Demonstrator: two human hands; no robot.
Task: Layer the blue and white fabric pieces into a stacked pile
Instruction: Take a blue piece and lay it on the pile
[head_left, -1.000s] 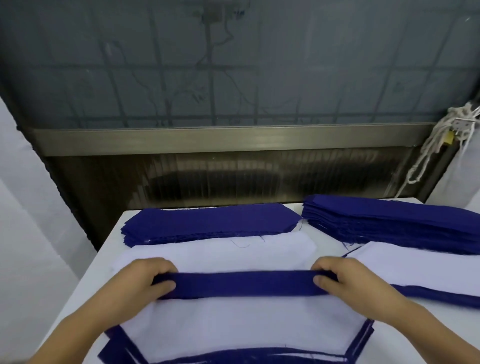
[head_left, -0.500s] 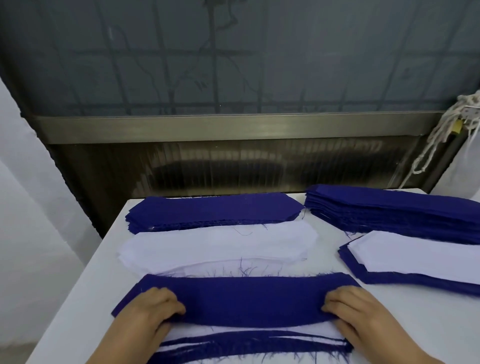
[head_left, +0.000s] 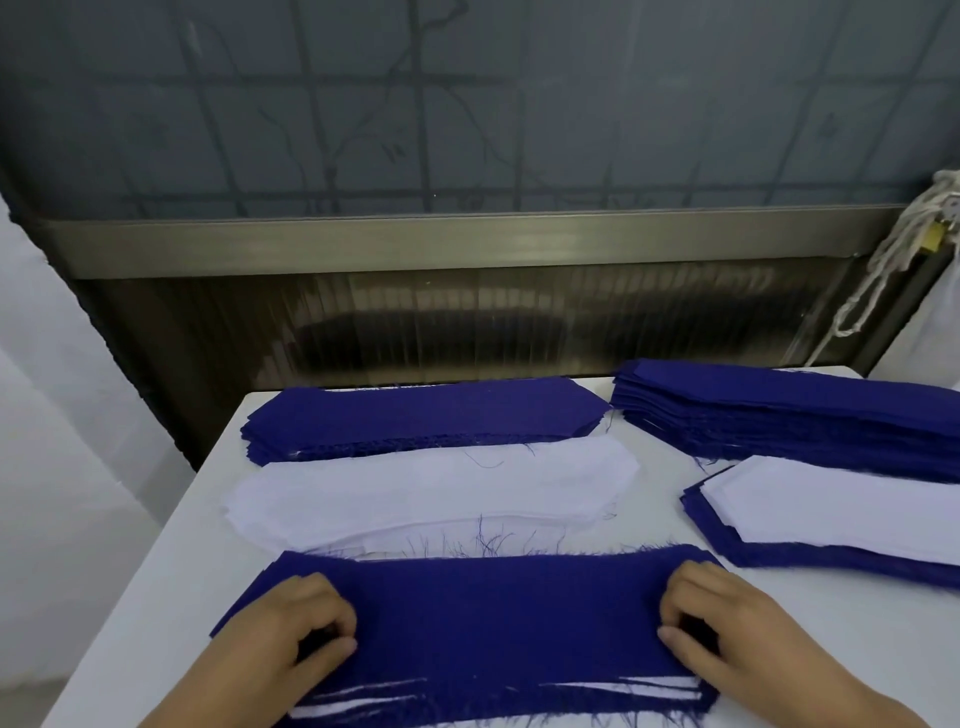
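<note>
Head view: white table (head_left: 156, 566); layered blue-and-white stack (head_left: 498, 618) at near edge, topped by blue piece. Left hand (head_left: 296, 629) and right hand (head_left: 727, 623) resting on its two ends, fingers curled, pinching the cloth.

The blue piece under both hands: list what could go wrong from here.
1. The blue piece may settle askew on the layered pile, whose white edges already peek out at the near side.
2. Its frayed threads along the far edge could snag the white stack close behind when the left hand and right hand lift.
</note>
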